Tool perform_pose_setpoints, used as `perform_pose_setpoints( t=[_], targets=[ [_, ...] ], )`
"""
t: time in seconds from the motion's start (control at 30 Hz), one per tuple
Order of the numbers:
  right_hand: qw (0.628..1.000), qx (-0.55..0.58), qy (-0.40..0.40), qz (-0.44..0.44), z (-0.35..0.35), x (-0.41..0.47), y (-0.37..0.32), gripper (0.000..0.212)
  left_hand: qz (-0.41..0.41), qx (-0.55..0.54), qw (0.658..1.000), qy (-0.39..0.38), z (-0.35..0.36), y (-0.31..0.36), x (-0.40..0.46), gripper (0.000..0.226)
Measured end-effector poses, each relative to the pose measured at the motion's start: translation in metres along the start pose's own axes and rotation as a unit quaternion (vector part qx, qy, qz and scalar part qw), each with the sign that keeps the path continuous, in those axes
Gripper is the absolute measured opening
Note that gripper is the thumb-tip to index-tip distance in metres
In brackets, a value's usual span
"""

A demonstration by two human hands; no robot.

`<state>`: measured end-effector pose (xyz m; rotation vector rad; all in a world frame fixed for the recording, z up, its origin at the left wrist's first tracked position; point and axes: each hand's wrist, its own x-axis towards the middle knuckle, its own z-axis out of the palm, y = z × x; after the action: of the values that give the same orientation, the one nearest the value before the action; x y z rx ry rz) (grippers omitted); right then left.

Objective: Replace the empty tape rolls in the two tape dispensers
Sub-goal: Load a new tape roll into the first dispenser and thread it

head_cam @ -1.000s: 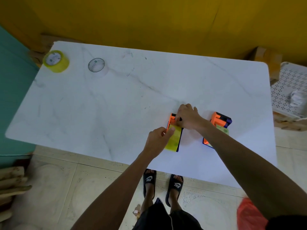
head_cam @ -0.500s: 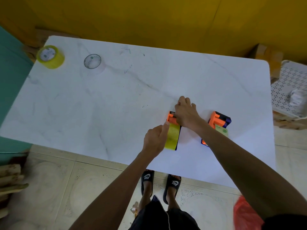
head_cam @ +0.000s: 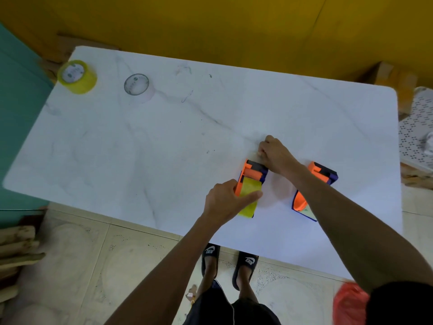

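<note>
Two orange-and-blue tape dispensers lie on the white marble table [head_cam: 164, 141]. The nearer dispenser [head_cam: 254, 173] carries a yellow tape roll [head_cam: 248, 199]. My left hand [head_cam: 225, 201] grips that roll and the dispenser's side. My right hand [head_cam: 276, 154] is closed just beyond the dispenser's far end, fingers pinched together on what looks like the tape's end; the tape itself is hard to make out. The second dispenser [head_cam: 322, 173] lies to the right, partly hidden under my right forearm. A yellow tape roll [head_cam: 77, 76] and a pale, nearly bare roll [head_cam: 138, 86] stand at the far left.
A yellow wall runs behind the table and a teal surface stands to the left. A white perforated basket [head_cam: 414, 130] sits off the right edge. Wooden pieces [head_cam: 18, 245] lie on the tiled floor at left, a red bag [head_cam: 349, 303] at lower right.
My right hand has moved away from the dispenser's front end toward the far side of the table, uncovering the orange roller. My left hand stays on the yellow roll.
</note>
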<state>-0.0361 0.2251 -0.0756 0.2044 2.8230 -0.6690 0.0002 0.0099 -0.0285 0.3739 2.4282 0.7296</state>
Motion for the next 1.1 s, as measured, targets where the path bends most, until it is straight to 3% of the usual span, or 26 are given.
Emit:
perform_pose_setpoints(
  t=[0.2, 0.5, 0.8, 1.1],
  targets=[
    [0.999, -0.035, 0.024, 0.011, 0.007, 0.003, 0.006, 0.022, -0.017, -0.005, 1.0, 0.005, -0.002, 0.005, 0.001, 0.063],
    [0.991, -0.071, 0.059, 0.093, 0.007, 0.011, 0.012, 0.015, -0.005, 0.152, 0.988, -0.006, -0.012, 0.026, -0.002, 0.089],
    [0.985, -0.057, 0.105, 0.124, 0.002, 0.012, 0.019, 0.017, -0.011, 0.158, 0.987, -0.008, -0.008, 0.032, -0.005, 0.047],
    [0.983, -0.034, 0.101, 0.147, 0.002, 0.006, 0.026, 0.018, -0.017, 0.115, 0.993, 0.005, -0.005, 0.031, -0.002, 0.041]
  ],
)
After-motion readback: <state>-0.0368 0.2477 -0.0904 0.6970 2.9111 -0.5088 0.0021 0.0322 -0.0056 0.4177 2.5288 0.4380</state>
